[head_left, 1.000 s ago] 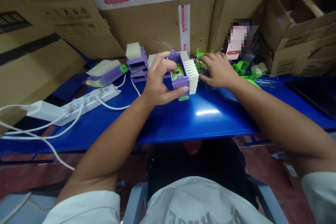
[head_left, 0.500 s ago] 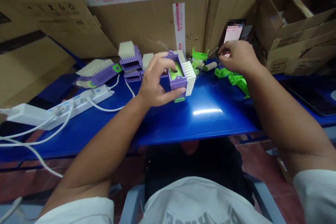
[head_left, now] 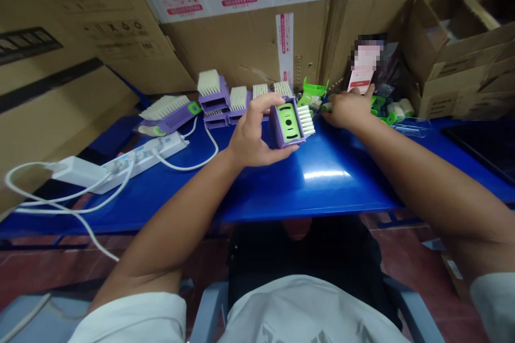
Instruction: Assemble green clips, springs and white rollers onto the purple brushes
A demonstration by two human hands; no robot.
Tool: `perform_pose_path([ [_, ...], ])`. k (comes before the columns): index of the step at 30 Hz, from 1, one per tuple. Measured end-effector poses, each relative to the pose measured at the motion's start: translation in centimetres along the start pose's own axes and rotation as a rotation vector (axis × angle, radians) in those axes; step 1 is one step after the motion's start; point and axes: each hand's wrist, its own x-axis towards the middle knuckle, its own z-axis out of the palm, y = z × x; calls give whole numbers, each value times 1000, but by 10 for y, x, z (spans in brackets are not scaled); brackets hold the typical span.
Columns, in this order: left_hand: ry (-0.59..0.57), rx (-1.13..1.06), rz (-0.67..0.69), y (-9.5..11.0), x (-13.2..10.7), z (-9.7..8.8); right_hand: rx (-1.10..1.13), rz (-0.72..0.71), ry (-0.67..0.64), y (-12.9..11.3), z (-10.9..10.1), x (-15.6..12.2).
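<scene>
My left hand (head_left: 253, 136) is closed round a purple brush (head_left: 289, 126) with a green insert and white bristles, holding it just above the blue table (head_left: 322, 177). The brush's green face is turned up toward me. My right hand (head_left: 348, 110) reaches to the back of the table among loose green plastic parts (head_left: 314, 88), its fingers curled and pinched on something small that I cannot make out.
Several finished purple brushes (head_left: 219, 96) stand at the back left, and one lies flat (head_left: 169, 112). A white power strip (head_left: 137, 161) with cables lies at the left. Cardboard boxes (head_left: 241, 37) wall the back. A dark tray (head_left: 486, 150) sits at the right.
My left hand has tipped the brush so its green face shows. My right hand moved left and down from the back right to the green parts beside the brush.
</scene>
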Motion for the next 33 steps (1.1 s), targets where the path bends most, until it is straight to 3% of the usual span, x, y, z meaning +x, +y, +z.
perform_pose_path([
  [3,-26,-36,-52,-1,-1,-2,-22,64,-58,-4,-4,-1],
  [6,-11,-112,-98,1,-2,-2,-67,114,-97,-8,-20,-4],
  [10,-97,-140,-252,8,0,-5,5,160,26,-3,-59,-5],
  [12,-168,-122,-373,11,2,-6,182,145,180,2,-77,-5],
  [13,-193,-111,-425,12,2,-7,347,117,254,3,-83,-4],
  [15,-223,-94,-494,13,3,-7,772,10,282,-1,-90,-6],
  [18,-240,-74,-515,15,4,-7,1311,-204,84,-23,-88,-14],
  [20,-246,-53,-493,18,6,-8,1443,-278,-57,-41,-84,-22],
  [24,-258,67,-428,24,11,-11,1452,-277,-79,-63,-74,-35],
  [33,-327,326,-321,32,20,-18,1418,-302,-137,-63,-66,-37],
])
